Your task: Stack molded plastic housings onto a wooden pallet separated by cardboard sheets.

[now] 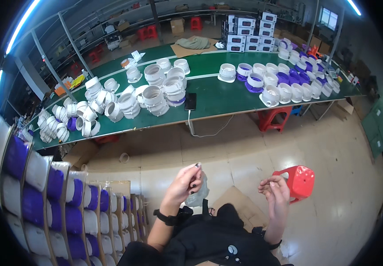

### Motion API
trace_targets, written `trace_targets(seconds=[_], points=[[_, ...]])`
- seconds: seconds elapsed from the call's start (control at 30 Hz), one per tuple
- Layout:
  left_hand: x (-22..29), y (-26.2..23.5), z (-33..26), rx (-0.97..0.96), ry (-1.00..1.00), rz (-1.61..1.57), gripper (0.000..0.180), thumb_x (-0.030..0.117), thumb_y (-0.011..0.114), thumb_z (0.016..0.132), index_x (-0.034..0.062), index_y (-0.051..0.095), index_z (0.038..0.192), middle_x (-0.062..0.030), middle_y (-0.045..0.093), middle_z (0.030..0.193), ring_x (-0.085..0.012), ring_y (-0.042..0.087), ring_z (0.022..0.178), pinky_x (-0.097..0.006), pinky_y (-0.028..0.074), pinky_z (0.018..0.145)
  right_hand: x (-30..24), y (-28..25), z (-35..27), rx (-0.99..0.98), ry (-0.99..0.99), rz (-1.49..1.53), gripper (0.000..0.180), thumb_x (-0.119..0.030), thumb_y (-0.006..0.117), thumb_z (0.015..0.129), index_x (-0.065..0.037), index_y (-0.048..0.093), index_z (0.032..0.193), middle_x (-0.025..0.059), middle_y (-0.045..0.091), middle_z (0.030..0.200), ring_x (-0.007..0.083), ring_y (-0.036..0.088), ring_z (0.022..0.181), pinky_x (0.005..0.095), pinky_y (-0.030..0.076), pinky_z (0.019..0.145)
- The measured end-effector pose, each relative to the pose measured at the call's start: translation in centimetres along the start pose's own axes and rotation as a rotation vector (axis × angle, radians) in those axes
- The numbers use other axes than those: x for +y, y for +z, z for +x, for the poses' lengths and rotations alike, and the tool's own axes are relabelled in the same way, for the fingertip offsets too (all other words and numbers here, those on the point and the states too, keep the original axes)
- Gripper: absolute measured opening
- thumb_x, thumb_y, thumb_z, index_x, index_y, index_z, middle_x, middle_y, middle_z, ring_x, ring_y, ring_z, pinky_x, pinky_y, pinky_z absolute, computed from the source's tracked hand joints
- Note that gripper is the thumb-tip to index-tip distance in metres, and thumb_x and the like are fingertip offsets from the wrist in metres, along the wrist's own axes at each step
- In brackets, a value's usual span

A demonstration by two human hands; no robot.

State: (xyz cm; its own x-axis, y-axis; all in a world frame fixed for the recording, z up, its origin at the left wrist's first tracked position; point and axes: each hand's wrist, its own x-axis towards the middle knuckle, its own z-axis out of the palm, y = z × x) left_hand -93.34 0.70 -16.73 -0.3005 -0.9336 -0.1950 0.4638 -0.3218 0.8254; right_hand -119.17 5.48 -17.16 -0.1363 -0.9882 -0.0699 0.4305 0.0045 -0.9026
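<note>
My left hand (185, 183) is raised in front of my body, fingers curled and thumb and forefinger pinched together. A crumpled, see-through plastic bag (199, 194) appears to hang from that pinch, partly hidden behind the fingers. My right hand (274, 188) is held up at about the same height, well apart from the left. Its fingers bend inward with the tips close together, and whatever lies between them is too small to make out. Just beyond the right hand is a red plastic stool (302, 181).
Across the front runs a long green table (204, 117) bearing white and purple round plastic parts (156, 95) in groups. A phone (190, 102) on a white cable lies near its edge. Stacked white and purple pieces (32, 204) rise at my left. Flattened cardboard (242, 206) covers floor by my feet.
</note>
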Motion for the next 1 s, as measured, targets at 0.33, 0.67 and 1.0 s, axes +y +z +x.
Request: trace_targets(seconds=[0.33,0.67,1.0], points=[[3.3,-0.2,23.6,0.000,-0.051,-0.635,0.030,0.026,0.037,0.091,0.0108,0.039,0.065,0.0057,0.029,0.049,-0.0058,0.024,0.037,-0.020,0.019,0.036,-0.7,-0.3,27.3,-0.101,0.166,-0.041,0.014,-0.006,0.041,0.085,-0.001,0.044,0.097,0.0124,0.054,0.085,0.0182,0.055,0.076,0.0291,0.045,0.070],[14.1,-1.0,43.4,-0.123,-0.062,-1.288,0.024,0.011,0.030,0.088,0.0096,0.033,0.063,0.0038,0.025,0.051,-0.0081,0.024,0.042,-0.022,0.021,0.043,-3.2,9.6,53.0,-0.389,0.166,0.025,0.027,-0.012,0.045,0.085,-0.003,0.040,0.110,0.0123,0.052,0.098,0.0192,0.053,0.084,0.0307,0.045,0.069],[27.4,-7.5,68.0,0.241,0.615,-0.931,0.021,0.024,0.035,0.085,0.0069,0.043,0.077,0.0002,0.038,0.060,-0.0125,0.036,0.049,-0.025,0.029,0.046,5.9,32.3,84.0,-0.334,0.065,0.055,0.041,-0.014,0.049,0.081,0.000,0.038,0.117,0.0147,0.051,0.104,0.0246,0.048,0.101,0.0357,0.039,0.085]])
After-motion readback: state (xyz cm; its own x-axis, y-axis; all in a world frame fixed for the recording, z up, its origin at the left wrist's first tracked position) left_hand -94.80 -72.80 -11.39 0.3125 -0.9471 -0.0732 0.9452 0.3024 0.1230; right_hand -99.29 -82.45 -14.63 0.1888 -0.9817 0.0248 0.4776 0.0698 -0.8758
